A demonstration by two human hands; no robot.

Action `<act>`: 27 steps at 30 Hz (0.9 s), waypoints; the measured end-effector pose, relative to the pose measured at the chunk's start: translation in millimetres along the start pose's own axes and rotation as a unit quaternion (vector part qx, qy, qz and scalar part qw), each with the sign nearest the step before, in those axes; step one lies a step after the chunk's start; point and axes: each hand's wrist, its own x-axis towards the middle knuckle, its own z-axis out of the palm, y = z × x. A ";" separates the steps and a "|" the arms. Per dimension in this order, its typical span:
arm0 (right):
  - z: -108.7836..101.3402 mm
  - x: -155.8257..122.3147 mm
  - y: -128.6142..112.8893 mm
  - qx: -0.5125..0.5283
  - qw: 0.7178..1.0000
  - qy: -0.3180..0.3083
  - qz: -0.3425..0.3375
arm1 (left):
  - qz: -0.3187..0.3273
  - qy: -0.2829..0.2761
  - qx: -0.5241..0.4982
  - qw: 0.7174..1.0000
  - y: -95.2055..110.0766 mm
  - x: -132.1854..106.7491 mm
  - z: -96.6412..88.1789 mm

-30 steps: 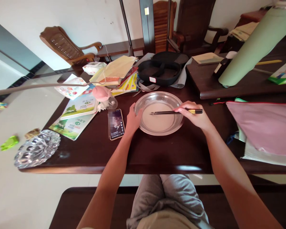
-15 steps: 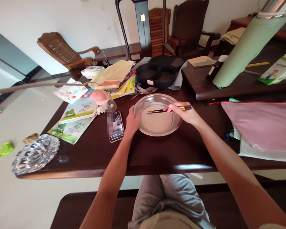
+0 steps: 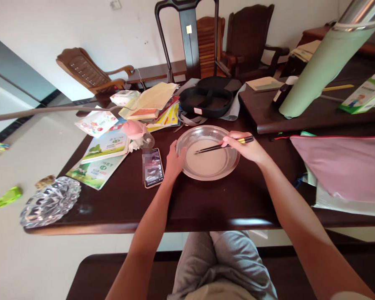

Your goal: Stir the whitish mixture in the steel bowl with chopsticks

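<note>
A round metal basin [image 3: 231, 164] with pale liquid in it stands on the dark wooden table [image 3: 206, 200] in front of me. My left hand [image 3: 174, 161] is closed on the basin's left rim. My right hand [image 3: 245, 147] is over the right rim, pinching a pair of dark chopsticks [image 3: 220, 146] with yellow-banded tops. Their tips point left and down over the middle of the liquid.
A phone [image 3: 153, 167] lies just left of my left hand. Books [image 3: 106, 150], a pink toy [image 3: 134, 130] and a glass ashtray [image 3: 50, 202] crowd the left. A black case [image 3: 206, 102] sits behind the basin. A pink pouch [image 3: 346, 166] and green roll [image 3: 325, 71] lie right.
The chopsticks went from level to tilted, tips lower over the liquid, and my right hand shifted slightly left. My left hand stayed on the rim.
</note>
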 end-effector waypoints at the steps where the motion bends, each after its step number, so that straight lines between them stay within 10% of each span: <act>1: -4.6 -1.3 1.6 -0.011 1.000 0.027 -0.008 | 0.001 0.000 0.002 1.000 0.7 -0.6 -0.4; 6: -27.6 -15.3 -4.4 0.001 0.998 0.066 0.004 | 0.000 -0.003 0.014 1.000 4.2 -3.3 -1.6; 12: -0.8 -9.7 5.8 -0.050 0.998 -0.018 -0.030 | -0.010 -0.004 0.013 1.000 6.1 -4.1 -1.8; 19: -33.2 -17.0 4.2 -0.043 0.995 0.090 -0.023 | 0.012 -0.005 0.008 1.000 -2.2 -1.4 -1.4; 27: -4.6 -13.6 6.1 -0.051 0.998 -0.021 -0.030 | 0.005 0.002 0.010 1.000 -3.0 -1.2 -0.1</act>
